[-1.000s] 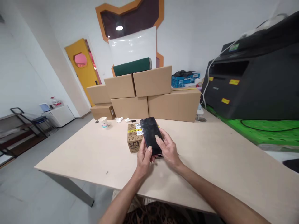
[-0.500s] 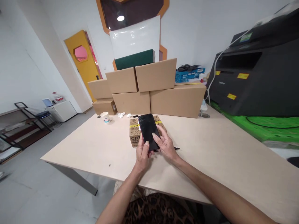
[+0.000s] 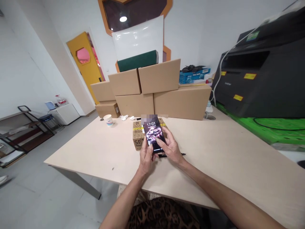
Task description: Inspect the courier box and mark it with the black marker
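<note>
A smartphone point(image 3: 152, 132) is held up over the table, its screen lit and showing 17:01 above a purple picture. My left hand point(image 3: 145, 156) grips its lower left edge, thumb on the front. My right hand point(image 3: 170, 147) wraps the lower right side, with the thumb on the screen; the fingers behind the phone are partly hidden. Just beyond the phone sits a small patterned cardboard box point(image 3: 138, 140) with yellow tape, partly covered by phone and hands. A black pen-like object point(image 3: 183, 154) lies on the table under my right hand, mostly hidden.
Stacked brown cartons point(image 3: 181, 103) line the table's back edge, topped by a dark green box point(image 3: 137, 61). A paper cup point(image 3: 108, 120) and crumpled tissues point(image 3: 124, 117) stand at back left. A large black printer point(image 3: 259, 79) rests on a green surface point(image 3: 269, 130) to the right.
The phone's screen has gone from black to lit, showing the time and a picture. Both hands keep their hold; the view has shifted slightly.
</note>
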The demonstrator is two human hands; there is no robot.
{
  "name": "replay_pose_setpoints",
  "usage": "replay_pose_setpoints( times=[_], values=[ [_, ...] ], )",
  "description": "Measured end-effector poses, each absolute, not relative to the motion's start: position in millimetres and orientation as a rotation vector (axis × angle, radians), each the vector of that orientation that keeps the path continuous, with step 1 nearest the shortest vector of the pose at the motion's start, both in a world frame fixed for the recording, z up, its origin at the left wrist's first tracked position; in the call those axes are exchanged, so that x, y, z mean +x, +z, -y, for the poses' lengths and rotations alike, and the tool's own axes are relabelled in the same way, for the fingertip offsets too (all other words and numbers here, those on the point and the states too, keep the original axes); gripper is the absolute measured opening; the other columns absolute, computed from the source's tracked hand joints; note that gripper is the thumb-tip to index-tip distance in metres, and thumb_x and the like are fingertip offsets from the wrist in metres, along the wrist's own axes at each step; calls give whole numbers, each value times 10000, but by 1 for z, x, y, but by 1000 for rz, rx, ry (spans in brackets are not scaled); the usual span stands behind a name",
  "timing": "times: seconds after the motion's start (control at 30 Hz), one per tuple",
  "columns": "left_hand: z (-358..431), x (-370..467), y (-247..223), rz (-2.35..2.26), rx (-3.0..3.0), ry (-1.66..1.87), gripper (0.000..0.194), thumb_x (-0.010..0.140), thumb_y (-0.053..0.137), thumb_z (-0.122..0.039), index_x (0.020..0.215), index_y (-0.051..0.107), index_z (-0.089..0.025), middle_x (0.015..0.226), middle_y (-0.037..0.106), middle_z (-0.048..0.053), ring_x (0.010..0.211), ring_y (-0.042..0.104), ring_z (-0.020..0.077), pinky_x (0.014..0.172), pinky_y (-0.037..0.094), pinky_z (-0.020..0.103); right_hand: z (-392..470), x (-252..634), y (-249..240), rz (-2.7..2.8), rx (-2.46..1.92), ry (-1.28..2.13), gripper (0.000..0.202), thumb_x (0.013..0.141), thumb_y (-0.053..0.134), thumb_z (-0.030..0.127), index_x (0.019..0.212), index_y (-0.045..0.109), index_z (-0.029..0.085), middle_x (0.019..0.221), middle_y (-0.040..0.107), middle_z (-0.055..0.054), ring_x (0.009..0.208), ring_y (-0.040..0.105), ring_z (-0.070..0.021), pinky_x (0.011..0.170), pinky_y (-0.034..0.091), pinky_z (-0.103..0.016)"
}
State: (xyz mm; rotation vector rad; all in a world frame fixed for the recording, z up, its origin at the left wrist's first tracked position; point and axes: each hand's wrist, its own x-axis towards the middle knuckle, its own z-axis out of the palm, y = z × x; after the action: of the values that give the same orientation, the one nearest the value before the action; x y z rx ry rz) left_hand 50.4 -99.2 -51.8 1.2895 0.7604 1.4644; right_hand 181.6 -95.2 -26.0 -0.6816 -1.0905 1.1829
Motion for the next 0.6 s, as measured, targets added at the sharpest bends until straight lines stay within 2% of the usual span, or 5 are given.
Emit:
replay_pose_setpoints(
  times=[0.2, 0.27, 0.4, 0.47, 0.6],
  values=[
    [96, 49, -57, -817, 1437, 1551, 823, 985, 532, -713, 1568, 400, -147, 614, 565, -56, 462, 411, 98, 452, 346, 216, 88, 192, -23, 944, -714, 1035, 822, 779, 860, 549, 1455, 513, 235, 1202, 764, -115, 953, 763, -264, 792, 647, -388],
    [94, 48, -61, -846, 1570, 1580, 636, 1015, 514, -668, 1397, 539, -161, 605, 541, -63, 484, 431, 98, 496, 368, 217, 78, 207, -22, 855, -770, 954, 846, 749, 861, 578, 1438, 514, 232, 1122, 770, -101, 831, 748, -235, 675, 623, -347],
    [93, 45, -67, -864, 2079, 1419, 327, 1052, 540, -469, 1098, 668, -171, 652, 550, -36, 560, 494, 106, 586, 424, 235, 49, 253, -27, 715, -944, 732, 863, 673, 849, 614, 1363, 535, 203, 968, 740, -65, 602, 609, -145, 457, 434, -224],
    [92, 44, -69, -854, 2323, 1311, 266, 1045, 540, -380, 1096, 691, -167, 761, 627, 8, 589, 525, 110, 606, 453, 246, 34, 277, -36, 696, -1085, 704, 838, 667, 835, 566, 1344, 529, 178, 947, 732, -73, 605, 607, -152, 456, 426, -225],
    [89, 44, -73, -985, 2527, 1058, 296, 1026, 540, -320, 1256, 669, -187, 1046, 697, 84, 739, 654, 151, 693, 550, 285, 13, 308, -58, 765, -1370, 658, 635, 719, 765, 396, 1266, 552, 155, 871, 714, -69, 670, 665, -206, 562, 555, -305]
  ],
)
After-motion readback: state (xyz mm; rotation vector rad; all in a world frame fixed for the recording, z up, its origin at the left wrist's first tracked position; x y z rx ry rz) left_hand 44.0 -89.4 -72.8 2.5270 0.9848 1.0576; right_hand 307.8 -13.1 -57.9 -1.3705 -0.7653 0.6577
